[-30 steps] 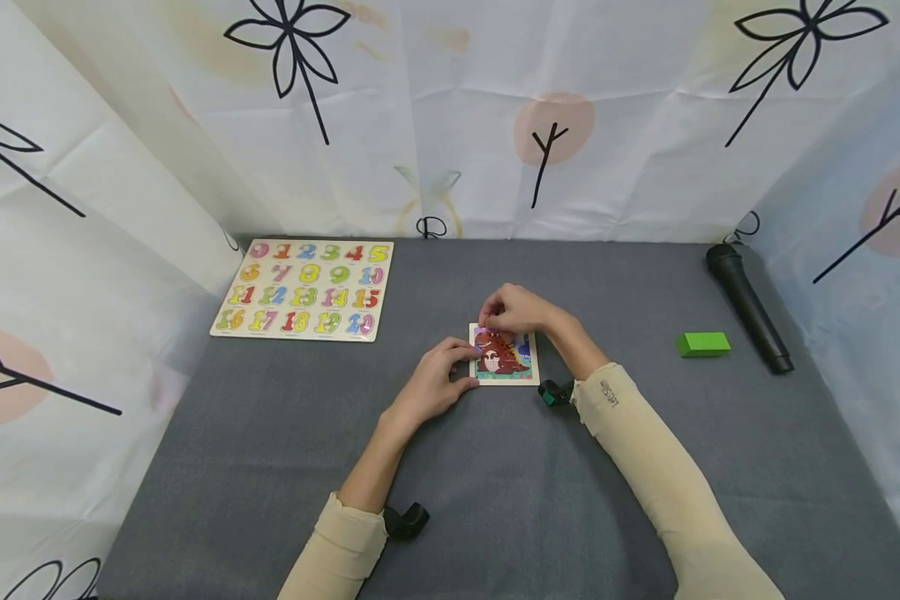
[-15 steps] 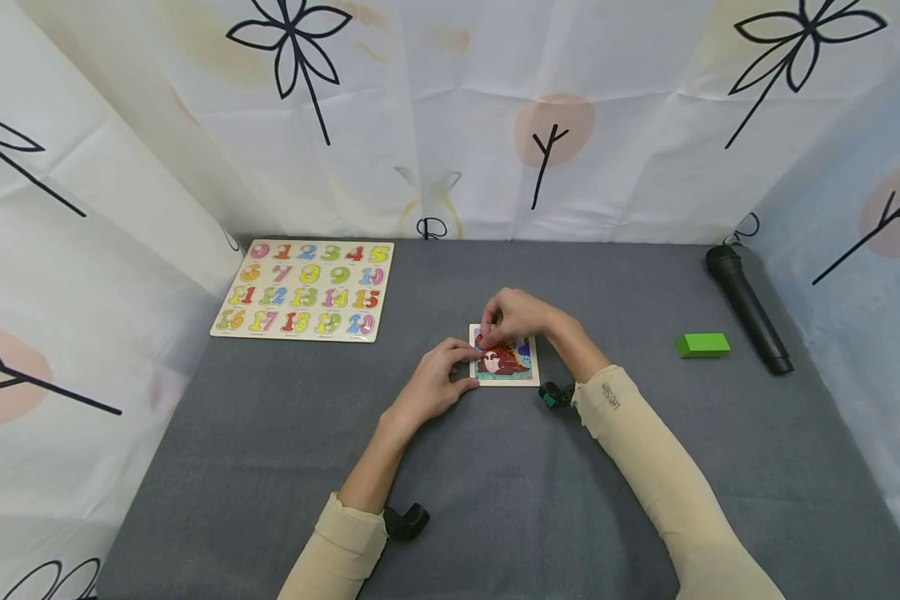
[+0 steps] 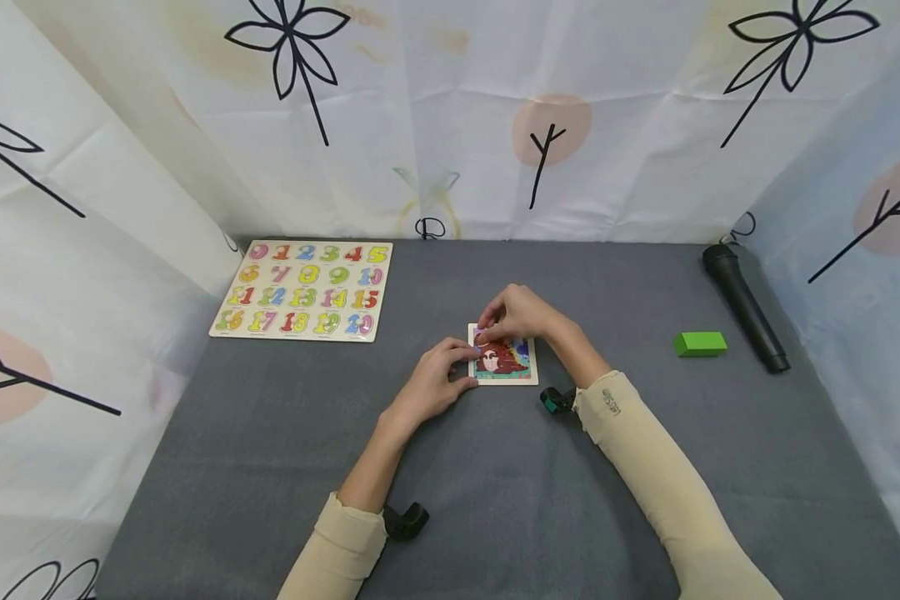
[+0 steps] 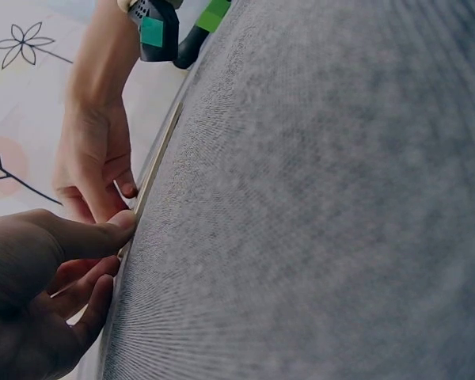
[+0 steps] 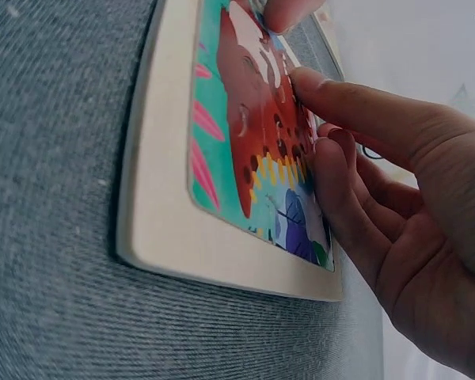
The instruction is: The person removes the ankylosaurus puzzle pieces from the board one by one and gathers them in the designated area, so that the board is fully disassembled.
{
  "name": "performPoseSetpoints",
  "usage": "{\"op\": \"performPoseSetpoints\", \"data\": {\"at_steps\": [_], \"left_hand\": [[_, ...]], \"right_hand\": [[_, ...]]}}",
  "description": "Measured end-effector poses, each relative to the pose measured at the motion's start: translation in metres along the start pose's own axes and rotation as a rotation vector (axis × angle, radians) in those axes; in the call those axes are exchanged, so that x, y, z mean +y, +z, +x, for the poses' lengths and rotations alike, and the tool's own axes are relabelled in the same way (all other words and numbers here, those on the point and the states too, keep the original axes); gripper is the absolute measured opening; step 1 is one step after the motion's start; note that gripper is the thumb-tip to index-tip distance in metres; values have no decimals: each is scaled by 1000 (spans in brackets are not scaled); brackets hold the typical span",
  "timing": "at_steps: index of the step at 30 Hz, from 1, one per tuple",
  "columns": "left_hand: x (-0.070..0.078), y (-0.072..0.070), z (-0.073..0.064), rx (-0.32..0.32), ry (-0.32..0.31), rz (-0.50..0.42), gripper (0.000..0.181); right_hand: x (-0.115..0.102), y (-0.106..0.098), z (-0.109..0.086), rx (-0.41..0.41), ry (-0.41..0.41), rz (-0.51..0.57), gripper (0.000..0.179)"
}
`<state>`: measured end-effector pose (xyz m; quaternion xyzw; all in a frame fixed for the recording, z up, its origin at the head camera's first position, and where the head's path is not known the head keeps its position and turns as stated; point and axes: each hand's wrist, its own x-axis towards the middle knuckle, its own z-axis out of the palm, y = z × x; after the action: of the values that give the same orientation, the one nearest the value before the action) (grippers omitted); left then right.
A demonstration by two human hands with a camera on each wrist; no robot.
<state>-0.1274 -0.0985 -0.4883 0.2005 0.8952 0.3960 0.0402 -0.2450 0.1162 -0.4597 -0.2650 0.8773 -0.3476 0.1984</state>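
A small dinosaur jigsaw puzzle in a pale wooden tray lies on the grey cloth, its red dinosaur filling most of the picture. My left hand holds the tray's left side, the thumb by the lower corner and a finger over the edge. Over the upper left of the picture is my right hand. In the right wrist view its index fingertip meets the picture, with the thumb close by. I cannot tell if a piece is between them. That part of the picture is hidden.
A wooden number board lies at the back left. To the right are a green block and a black microphone. Patterned white curtains border the table's back and sides.
The right fingers slid a little down over the dinosaur's head, then back up slightly. The left hand and the puzzle tray have stayed in place.
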Motion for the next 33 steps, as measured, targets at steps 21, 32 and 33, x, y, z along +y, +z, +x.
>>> {"op": "performPoseSetpoints", "data": {"at_steps": [21, 32, 33], "left_hand": [[3, -1, -1, 3, 3, 4, 38], [1, 0, 0, 7, 2, 1, 38], [1, 0, 0, 4, 1, 3, 38]], "right_hand": [[5, -12, 15, -173, -44, 45, 8], [1, -7, 6, -80, -62, -15, 12], [0, -7, 5, -68, -59, -37, 13]]}}
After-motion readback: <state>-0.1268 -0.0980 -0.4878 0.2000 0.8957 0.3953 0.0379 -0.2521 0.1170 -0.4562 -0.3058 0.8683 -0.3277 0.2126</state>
